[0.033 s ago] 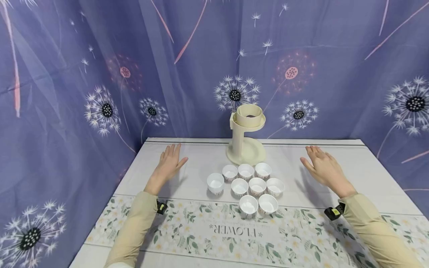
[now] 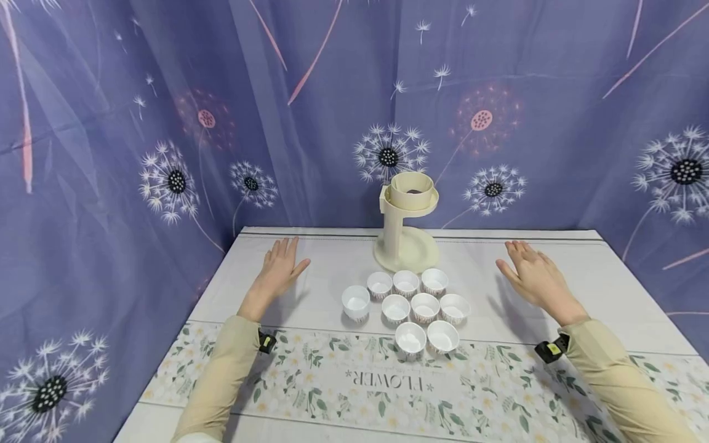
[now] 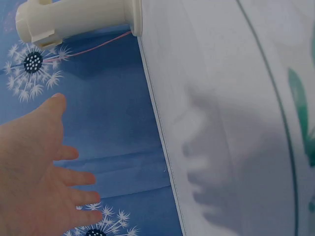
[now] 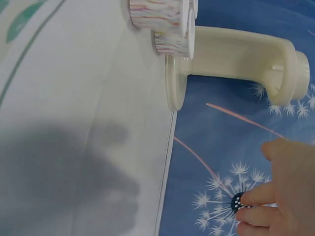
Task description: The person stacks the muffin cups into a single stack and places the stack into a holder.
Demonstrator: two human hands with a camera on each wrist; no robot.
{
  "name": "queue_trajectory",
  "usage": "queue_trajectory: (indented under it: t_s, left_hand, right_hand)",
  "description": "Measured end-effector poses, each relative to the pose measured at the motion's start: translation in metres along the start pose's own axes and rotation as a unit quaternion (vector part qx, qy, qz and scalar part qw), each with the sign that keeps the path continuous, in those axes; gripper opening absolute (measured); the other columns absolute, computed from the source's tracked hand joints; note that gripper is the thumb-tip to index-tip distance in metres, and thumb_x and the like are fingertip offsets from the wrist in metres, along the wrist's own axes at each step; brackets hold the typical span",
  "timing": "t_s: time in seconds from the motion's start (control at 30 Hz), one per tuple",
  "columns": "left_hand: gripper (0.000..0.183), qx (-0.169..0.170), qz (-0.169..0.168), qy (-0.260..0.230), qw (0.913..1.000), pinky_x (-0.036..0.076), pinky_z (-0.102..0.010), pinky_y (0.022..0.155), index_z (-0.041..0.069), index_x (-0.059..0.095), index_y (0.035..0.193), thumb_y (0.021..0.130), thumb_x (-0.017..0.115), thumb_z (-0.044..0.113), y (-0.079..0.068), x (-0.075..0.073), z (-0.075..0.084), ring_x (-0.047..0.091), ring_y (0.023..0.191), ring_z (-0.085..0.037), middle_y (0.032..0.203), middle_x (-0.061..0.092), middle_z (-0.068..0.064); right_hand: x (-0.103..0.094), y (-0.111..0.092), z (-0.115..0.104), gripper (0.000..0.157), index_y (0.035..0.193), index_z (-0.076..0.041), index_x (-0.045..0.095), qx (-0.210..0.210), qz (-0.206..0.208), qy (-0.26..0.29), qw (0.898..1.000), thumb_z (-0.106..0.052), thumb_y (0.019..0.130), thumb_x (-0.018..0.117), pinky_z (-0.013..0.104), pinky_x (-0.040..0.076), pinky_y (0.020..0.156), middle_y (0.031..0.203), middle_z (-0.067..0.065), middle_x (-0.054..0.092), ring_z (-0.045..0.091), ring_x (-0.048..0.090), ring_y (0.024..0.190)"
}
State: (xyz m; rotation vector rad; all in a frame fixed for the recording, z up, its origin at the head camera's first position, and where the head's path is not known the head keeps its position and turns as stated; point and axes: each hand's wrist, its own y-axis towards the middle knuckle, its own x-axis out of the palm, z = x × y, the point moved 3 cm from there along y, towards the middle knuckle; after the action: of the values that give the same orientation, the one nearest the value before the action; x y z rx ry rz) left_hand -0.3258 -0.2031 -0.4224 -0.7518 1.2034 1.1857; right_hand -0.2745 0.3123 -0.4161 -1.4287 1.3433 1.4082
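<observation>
My left hand hovers over the left side of the table, its fingers straight and thumb spread, holding nothing. On the right side, my right hand is likewise stretched out with nothing in it. Between them stand several small white paper baking cups, upright in loose rows. The right wrist view shows wavy coloured stripes on the outside of a baking cup. Behind them rises a cream plastic stand with a round base and a ring on top. A short, open cream cylinder sits in that ring.
A white tablecloth covers the table, with a printed flower band and upside-down lettering across the front. A blue-purple curtain with dandelion prints hangs behind the table and along its left side.
</observation>
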Motion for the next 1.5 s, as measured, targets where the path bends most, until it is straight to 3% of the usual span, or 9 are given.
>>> queue_trajectory:
  t_s: [0.33,0.43,0.57,0.73,0.83,0.97,1.1,1.3,1.5]
  left_hand:
    - [0.062,0.017,-0.026,-0.095,0.9950,0.025,-0.059,0.118,-0.001,0.025,0.151,0.105,0.037,0.039,-0.001,0.004,0.006,0.028,0.141,-0.046,0.151,0.032,-0.030]
    - [0.059,0.027,-0.039,-0.147,0.9880,0.034,-0.056,0.113,0.000,0.030,0.149,0.105,0.037,0.039,0.000,0.006,0.011,0.038,0.136,-0.043,0.146,0.041,-0.029]
    - [0.053,0.049,-0.048,-0.190,0.9794,0.045,-0.054,0.104,0.002,0.039,0.145,0.105,0.038,0.037,-0.001,0.009,0.017,0.051,0.126,-0.041,0.136,0.053,-0.026]
    - [0.043,0.068,-0.045,-0.244,0.9663,0.051,-0.050,0.098,0.001,0.052,0.135,0.106,0.039,0.030,-0.003,0.013,0.027,0.061,0.115,-0.038,0.125,0.062,-0.023]
    - [0.042,0.075,-0.062,-0.310,0.9458,0.052,-0.052,0.097,-0.003,0.055,0.130,0.106,0.039,0.027,-0.004,0.017,0.032,0.062,0.112,-0.041,0.122,0.062,-0.027]
    - [0.043,0.084,-0.095,-0.375,0.9184,0.049,-0.054,0.100,-0.008,0.054,0.129,0.106,0.038,0.025,-0.005,0.025,0.038,0.061,0.112,-0.043,0.121,0.060,-0.032]
    - [0.042,0.085,-0.118,-0.389,0.9095,0.047,-0.052,0.104,-0.007,0.053,0.130,0.106,0.040,0.025,-0.008,0.030,0.044,0.060,0.115,-0.039,0.124,0.060,-0.028]
    - [0.044,0.092,-0.160,-0.400,0.8977,0.044,-0.046,0.109,-0.003,0.046,0.139,0.103,0.048,0.023,-0.014,0.033,0.051,0.052,0.126,-0.038,0.135,0.054,-0.025]
    - [0.060,0.120,-0.197,-0.417,0.8792,0.039,-0.046,0.114,-0.005,0.035,0.145,0.096,0.061,0.017,-0.017,0.039,0.060,0.047,0.131,-0.039,0.141,0.045,-0.029]
  right_hand:
    - [0.011,0.010,-0.007,0.063,0.145,0.009,0.032,-0.007,-0.026,0.069,0.997,-0.041,0.106,0.031,0.064,0.032,0.108,0.145,0.034,0.036,0.054,0.039,0.129]
    - [0.012,0.013,-0.010,0.056,0.143,0.007,0.038,-0.005,-0.008,0.113,0.994,-0.035,0.105,0.036,0.059,0.052,0.082,0.106,0.034,0.063,0.046,0.064,0.086]
    - [0.010,0.016,-0.016,0.042,0.134,0.005,0.052,-0.017,0.055,0.163,0.985,-0.022,0.102,0.046,0.047,0.050,0.053,0.073,0.027,0.064,0.031,0.053,0.048]
    - [0.007,0.022,-0.026,0.028,0.118,0.004,0.065,-0.037,0.129,0.216,0.967,-0.011,0.098,0.051,0.056,0.056,0.078,0.110,0.026,0.068,0.047,0.068,0.090]
    - [0.007,0.025,-0.031,0.025,0.113,0.001,0.068,-0.034,0.135,0.238,0.961,-0.011,0.098,0.053,0.035,0.061,0.074,0.106,0.023,0.071,0.040,0.070,0.088]
    - [0.007,0.027,-0.037,0.023,0.111,0.000,0.070,-0.033,0.113,0.273,0.955,-0.012,0.097,0.056,0.003,0.048,0.071,0.104,0.020,0.072,0.013,0.071,0.084]
    - [0.009,0.029,-0.043,0.025,0.115,0.000,0.069,-0.040,0.063,0.314,0.946,-0.015,0.098,0.058,-0.001,0.044,0.079,0.112,0.021,0.070,-0.007,0.062,0.090]
    - [0.014,0.034,-0.057,0.034,0.122,0.000,0.065,-0.042,-0.007,0.341,0.939,-0.022,0.096,0.061,0.020,0.056,0.087,0.121,0.020,0.066,0.035,0.067,0.106]
    - [0.018,0.039,-0.072,0.039,0.125,0.002,0.062,-0.052,-0.034,0.361,0.930,-0.017,0.092,0.068,0.015,0.055,0.086,0.122,0.023,0.065,0.037,0.066,0.107]
